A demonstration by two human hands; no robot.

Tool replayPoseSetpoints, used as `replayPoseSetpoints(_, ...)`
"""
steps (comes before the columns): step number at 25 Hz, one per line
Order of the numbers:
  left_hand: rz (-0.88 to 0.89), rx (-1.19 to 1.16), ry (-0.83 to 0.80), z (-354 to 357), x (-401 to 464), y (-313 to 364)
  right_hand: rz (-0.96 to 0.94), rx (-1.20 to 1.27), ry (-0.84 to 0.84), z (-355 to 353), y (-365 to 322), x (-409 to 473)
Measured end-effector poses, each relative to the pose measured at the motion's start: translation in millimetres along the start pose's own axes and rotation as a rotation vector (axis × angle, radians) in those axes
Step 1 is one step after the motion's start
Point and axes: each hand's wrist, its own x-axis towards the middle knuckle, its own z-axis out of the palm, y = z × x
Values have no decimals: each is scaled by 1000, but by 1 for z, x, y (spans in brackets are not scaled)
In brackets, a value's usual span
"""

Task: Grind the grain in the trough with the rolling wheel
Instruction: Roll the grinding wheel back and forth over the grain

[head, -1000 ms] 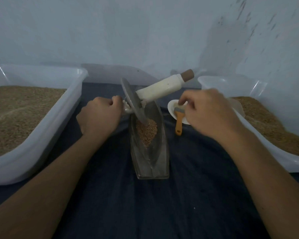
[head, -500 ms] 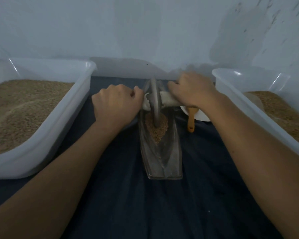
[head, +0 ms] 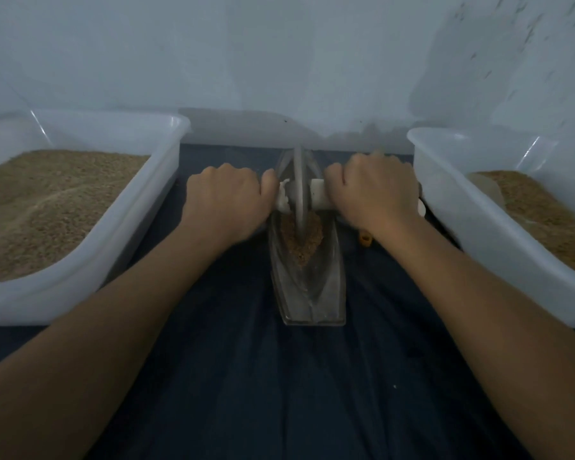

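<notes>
Grain (head: 301, 239) lies mid-trough (head: 307, 290), just nearer than the upright wheel (head: 298, 190). The left hand (head: 224, 200) and right hand (head: 374, 194) each grip an axle end; the trough's long axis runs near-far.

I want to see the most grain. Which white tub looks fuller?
The white tub on the left: its grain spreads across nearly the whole inside. The tub on the right shows more bare wall.

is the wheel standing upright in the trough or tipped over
Upright. The wheel stands edge-on in the trough, its rim down in the grain, its axle level between the left hand and right hand.
</notes>
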Motion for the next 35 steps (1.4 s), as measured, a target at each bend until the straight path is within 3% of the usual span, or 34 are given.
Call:
replayPoseSetpoints(4,-16,23,96,-14,-32,7,-84,37,178,-8,2,-41)
replayPoseSetpoints(7,-58,73,71,-16,-34,9,-119,29,192,-4,6,-39)
replayPoseSetpoints(11,-29,128,-76,-1,8,4,-75,-60,53,13,10,3)
replayPoseSetpoints(17,-194,-55,-272,19,65,-16,-58,2,-314,27,17,73)
replayPoseSetpoints(19,-100,-11,-188,15,48,-14,-72,-31,-233,22,12,62)
replayPoseSetpoints(22,31,75,-123,-5,5,-2,-49,-71,30,5,3,10)
replayPoseSetpoints(28,-54,-80,78,-22,-35,9,-164,51,237,-6,9,-50)
replayPoseSetpoints(32,0,140,-72,-8,0,6,-26,-14,133,9,7,-19)
replayPoseSetpoints(35,-88,97,-147,10,48,-8,-23,20,-66,25,18,28)
